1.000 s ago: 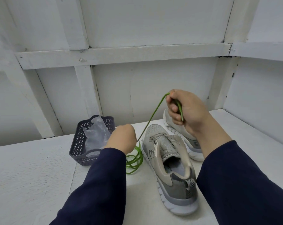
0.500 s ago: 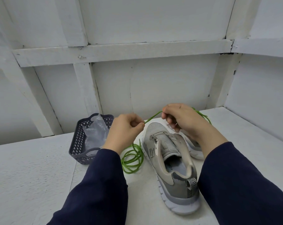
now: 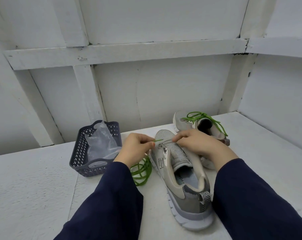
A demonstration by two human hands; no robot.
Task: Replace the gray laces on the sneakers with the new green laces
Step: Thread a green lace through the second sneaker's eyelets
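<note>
head-worn view, forward and down, close

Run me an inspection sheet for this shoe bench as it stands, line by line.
Surface: white painted table, rough finish.
Job's things: near sneaker unlaced; far sneaker laced green; loose green lace coiled beside the near sneaker; gray laces not seen.
Clutter: dark basket holding a clear plastic bag.
Grippers: left hand pinches the loose green lace near its tip; right hand pinches the near sneaker at its front eyelets.
Cables: nothing seen.
Surroundings: white wall with beams.
</note>
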